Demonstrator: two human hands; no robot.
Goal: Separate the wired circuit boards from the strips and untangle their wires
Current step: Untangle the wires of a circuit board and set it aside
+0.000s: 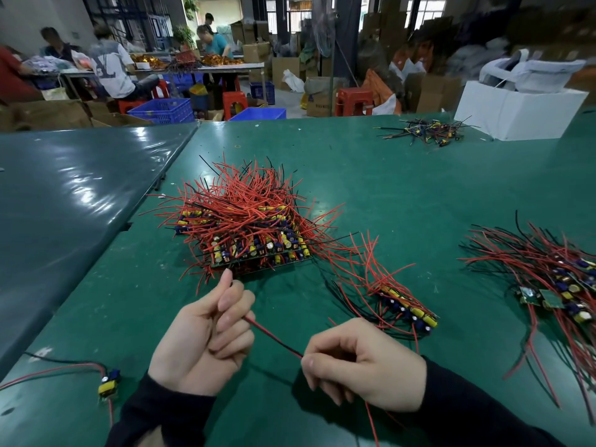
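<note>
A big heap of stacked board strips [258, 250] with tangled red and black wires sits mid-table. A taut red and black wire pair [274, 338] runs between my hands near the front edge. My left hand [206, 333] grips one end with curled fingers; whatever it holds inside is hidden. My right hand [361, 362] pinches the other end, and the red wire trails out below it. One strip of boards [409, 309] lies just beyond my right hand. A pile of separated boards [554, 285] lies at the right. A single wired board [109, 382] lies at the front left.
A white box [516, 111] stands at the back right, with a small bundle of loose wired parts [425, 132] beside it. The green mat [403, 195] meets a darker table [64, 195] on the left. People work at tables beyond, among crates and stools.
</note>
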